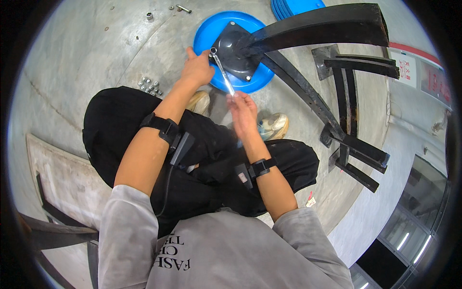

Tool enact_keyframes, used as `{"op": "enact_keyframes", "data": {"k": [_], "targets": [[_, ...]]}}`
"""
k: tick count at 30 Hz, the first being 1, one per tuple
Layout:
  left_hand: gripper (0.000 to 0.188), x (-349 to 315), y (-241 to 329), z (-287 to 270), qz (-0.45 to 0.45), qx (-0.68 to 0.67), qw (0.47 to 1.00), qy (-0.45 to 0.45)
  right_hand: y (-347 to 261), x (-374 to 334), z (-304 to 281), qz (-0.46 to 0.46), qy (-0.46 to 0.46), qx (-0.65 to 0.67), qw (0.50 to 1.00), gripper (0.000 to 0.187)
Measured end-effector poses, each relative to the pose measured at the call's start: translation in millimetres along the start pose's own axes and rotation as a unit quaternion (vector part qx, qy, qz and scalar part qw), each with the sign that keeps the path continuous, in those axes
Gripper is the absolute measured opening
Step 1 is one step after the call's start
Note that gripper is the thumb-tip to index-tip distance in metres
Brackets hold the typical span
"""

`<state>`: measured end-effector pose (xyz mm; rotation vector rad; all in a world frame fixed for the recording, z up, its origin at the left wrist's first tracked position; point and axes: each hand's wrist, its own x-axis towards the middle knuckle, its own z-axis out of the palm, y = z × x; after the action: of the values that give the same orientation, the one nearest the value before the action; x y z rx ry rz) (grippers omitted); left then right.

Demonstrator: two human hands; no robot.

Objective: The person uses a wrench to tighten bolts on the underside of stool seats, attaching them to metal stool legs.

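Note:
My right hand (243, 113) grips the free end of a silver ring wrench (223, 73). The wrench's ring sits at the left corner of a black metal plate (234, 52). That plate lies over a blue round disc (207, 29), with bolt heads showing at its top and lower right corners. At the ring end, my left hand (197, 68) has its fingers apart. One fingertip is by the wrench's ring and another by the disc's rim; whether it touches the bolt under the ring is hidden. A curved black metal frame (320, 31) extends rightward from the plate.
Several small metal bolts or nuts (150, 86) lie on the floor left of my left forearm. A socket (149, 16) and a bolt (184, 8) lie farther off. Stacked blue discs (298, 6) stand at the back, with another black frame (349, 91) at right.

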<state>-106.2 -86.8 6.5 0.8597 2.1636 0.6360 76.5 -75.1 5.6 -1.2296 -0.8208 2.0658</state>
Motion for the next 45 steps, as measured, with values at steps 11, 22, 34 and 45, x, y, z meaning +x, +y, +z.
{"op": "enact_keyframes", "data": {"k": [11,22,34,45], "targets": [[0.053,2,-3,4,0.018,0.002,1.0,0.014,11,-18,13,0.059,0.008,-0.099,0.993,0.013],[0.049,0,-2,2,0.021,0.006,1.0,0.017,8,-5,5,0.1,0.024,-0.175,0.979,0.015],[0.049,-1,0,-2,0.001,0.017,1.0,-0.003,3,16,2,0.104,-0.065,-0.416,0.901,0.03],[0.051,-1,4,1,0.015,0.018,1.0,-0.008,50,27,0,-0.057,-0.103,-0.488,0.865,0.022]]}}
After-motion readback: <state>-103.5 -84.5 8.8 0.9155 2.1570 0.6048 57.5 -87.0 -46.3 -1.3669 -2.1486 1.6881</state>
